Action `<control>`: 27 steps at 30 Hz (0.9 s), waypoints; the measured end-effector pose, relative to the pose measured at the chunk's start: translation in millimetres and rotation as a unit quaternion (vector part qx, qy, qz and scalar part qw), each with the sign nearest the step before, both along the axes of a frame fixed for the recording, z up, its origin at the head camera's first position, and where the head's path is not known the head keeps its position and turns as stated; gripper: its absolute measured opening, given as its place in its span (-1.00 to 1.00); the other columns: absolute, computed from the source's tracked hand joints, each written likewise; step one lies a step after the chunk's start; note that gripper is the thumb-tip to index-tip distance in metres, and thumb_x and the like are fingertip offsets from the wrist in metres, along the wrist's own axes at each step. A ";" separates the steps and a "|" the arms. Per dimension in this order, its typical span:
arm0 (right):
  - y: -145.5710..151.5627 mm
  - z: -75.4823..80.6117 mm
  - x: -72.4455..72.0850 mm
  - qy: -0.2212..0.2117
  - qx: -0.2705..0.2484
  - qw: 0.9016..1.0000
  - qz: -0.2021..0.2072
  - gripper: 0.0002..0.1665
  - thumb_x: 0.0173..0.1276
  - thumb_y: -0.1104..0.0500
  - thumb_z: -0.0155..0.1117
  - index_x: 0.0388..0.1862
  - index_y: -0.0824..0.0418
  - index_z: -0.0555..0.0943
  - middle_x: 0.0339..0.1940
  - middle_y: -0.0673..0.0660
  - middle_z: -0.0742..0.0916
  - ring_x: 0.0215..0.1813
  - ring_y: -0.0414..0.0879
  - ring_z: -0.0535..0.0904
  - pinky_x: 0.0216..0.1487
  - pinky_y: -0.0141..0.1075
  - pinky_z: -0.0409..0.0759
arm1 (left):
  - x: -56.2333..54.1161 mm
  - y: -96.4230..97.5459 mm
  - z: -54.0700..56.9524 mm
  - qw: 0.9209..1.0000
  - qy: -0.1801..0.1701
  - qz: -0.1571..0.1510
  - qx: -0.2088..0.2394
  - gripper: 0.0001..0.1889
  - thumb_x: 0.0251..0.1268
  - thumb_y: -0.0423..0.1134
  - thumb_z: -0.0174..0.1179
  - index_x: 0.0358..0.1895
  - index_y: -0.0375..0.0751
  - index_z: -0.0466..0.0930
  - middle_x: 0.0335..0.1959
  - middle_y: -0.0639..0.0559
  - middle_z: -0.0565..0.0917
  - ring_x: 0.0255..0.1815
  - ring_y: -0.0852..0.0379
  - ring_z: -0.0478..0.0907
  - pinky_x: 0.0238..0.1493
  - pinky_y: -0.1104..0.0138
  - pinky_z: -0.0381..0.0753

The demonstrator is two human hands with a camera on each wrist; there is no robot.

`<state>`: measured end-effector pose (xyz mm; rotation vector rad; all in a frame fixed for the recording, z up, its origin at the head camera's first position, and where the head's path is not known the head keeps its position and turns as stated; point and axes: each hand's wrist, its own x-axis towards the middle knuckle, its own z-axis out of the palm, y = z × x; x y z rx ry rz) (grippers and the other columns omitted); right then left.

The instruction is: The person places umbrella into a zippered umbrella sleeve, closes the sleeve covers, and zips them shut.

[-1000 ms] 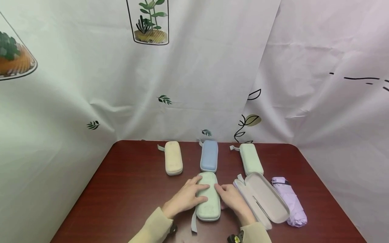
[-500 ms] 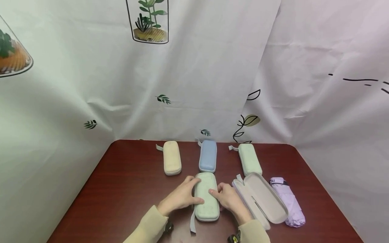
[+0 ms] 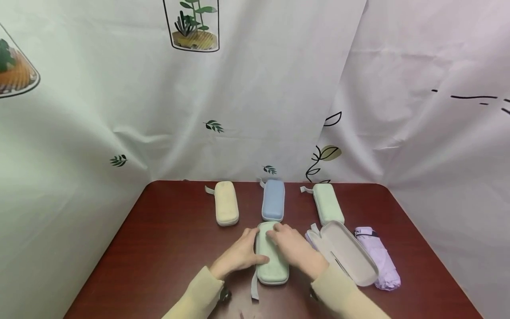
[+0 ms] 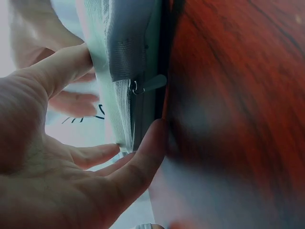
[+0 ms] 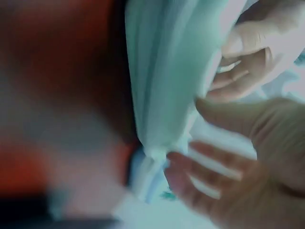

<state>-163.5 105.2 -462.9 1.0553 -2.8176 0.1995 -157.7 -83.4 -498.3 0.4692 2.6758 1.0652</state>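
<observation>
Fingers [image 4: 138,167] of the left hand [image 3: 239,256] are spread along the pale-green, rounded, zippered case [image 3: 272,269], which lies on the dark-red, wood-grained counter [image 3: 171,257]. At its far end, the right hand [image 3: 296,249] has thumb and fingers apart. Left wrist view alone shows the small grey zipper pull [image 4: 155,83]; head view alone clearly shows the opened lilac case [image 3: 346,252], to the right.

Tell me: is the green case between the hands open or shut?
Shut: the green case shows only its outside, no lining. Whether its zip is fully closed, I cannot tell.
</observation>
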 end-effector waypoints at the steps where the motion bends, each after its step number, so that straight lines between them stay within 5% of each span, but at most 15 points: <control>1: 0.0 6.2 -0.6 -0.001 0.033 0.999 0.024 -0.58 0.11 0.37 0.39 -0.03 0.10 0.64 -0.15 0.13 0.59 -0.19 0.05 0.57 -0.29 -0.07 0.58 | -0.4 -0.2 0.0 1.000 -0.002 -0.001 0.003 -0.03 0.03 0.02 0.44 0.43 -0.39 0.16 0.26 -0.29 0.33 0.19 -0.15 0.44 0.16 0.01 0.42; 4: -1.6 19.8 -1.8 0.002 0.145 0.987 0.068 -0.44 0.14 0.31 0.39 0.11 -0.13 0.61 0.12 0.08 0.59 0.03 0.06 0.55 -0.16 -0.02 0.58 | -2.0 -2.3 0.8 1.000 0.000 -0.004 0.006 -0.04 0.01 0.05 0.45 0.40 -0.41 0.19 0.23 -0.30 0.35 0.20 -0.16 0.42 0.16 -0.02 0.41; 7: -6.2 20.2 -5.1 0.072 0.233 0.964 0.103 -0.46 0.22 0.16 0.35 0.15 -0.29 0.57 0.22 0.00 0.55 0.07 0.02 0.55 -0.10 -0.04 0.56 | -1.6 -6.0 0.1 1.000 0.026 -0.004 -0.017 -0.04 -0.04 0.12 0.47 0.35 -0.40 0.27 0.15 -0.26 0.38 0.16 -0.14 0.39 0.12 -0.01 0.43; 10: -10.4 15.8 -12.5 0.160 0.284 0.935 0.138 -0.56 0.28 0.01 0.29 0.13 -0.36 0.56 0.18 -0.06 0.56 -0.03 -0.05 0.57 -0.16 -0.12 0.55 | -1.8 -6.6 0.0 0.998 0.053 -0.001 -0.037 -0.03 -0.09 0.18 0.48 0.34 -0.36 0.33 0.07 -0.19 0.39 0.08 -0.09 0.35 0.02 0.03 0.47; 13: -14.3 14.3 -20.4 0.181 0.316 0.917 0.164 -0.58 0.31 -0.04 0.25 0.13 -0.41 0.54 0.18 -0.09 0.55 -0.03 -0.08 0.57 -0.14 -0.17 0.57 | -3.4 -8.9 0.9 0.998 0.057 -0.014 -0.035 -0.06 -0.04 0.20 0.44 0.33 -0.33 0.35 0.04 -0.15 0.41 0.03 -0.05 0.36 -0.03 0.06 0.48; 18: -18.7 11.3 -28.3 0.163 0.317 0.916 0.182 -0.55 0.29 0.03 0.28 0.11 -0.45 0.55 0.11 -0.10 0.58 -0.10 -0.09 0.57 -0.19 -0.25 0.59 | -6.6 -28.1 0.6 0.997 0.049 -0.066 -0.008 -0.57 0.25 -0.07 0.31 0.06 -0.28 0.55 -0.24 0.00 0.53 -0.22 0.11 0.47 -0.18 0.20 0.49; 21: -18.9 9.5 -29.0 0.163 0.305 0.920 0.186 -0.54 0.27 0.06 0.29 0.08 -0.45 0.55 0.07 -0.08 0.59 -0.16 -0.08 0.55 -0.24 -0.27 0.58 | -5.5 -39.8 0.2 0.994 0.037 -0.107 0.001 -0.87 0.24 -0.31 0.31 -0.18 -0.22 0.63 -0.46 0.13 0.54 -0.43 0.25 0.45 -0.34 0.32 0.46; 27: -14.9 7.7 -27.7 0.156 0.293 0.925 0.183 -0.54 0.25 0.08 0.29 0.05 -0.43 0.57 0.07 -0.06 0.60 -0.18 -0.07 0.55 -0.24 -0.28 0.58 | 1.2 -40.3 -3.5 0.987 0.018 -0.158 0.003 -0.88 0.17 -0.28 0.37 -0.23 -0.17 0.71 -0.59 0.26 0.51 -0.55 0.39 0.40 -0.39 0.41 0.44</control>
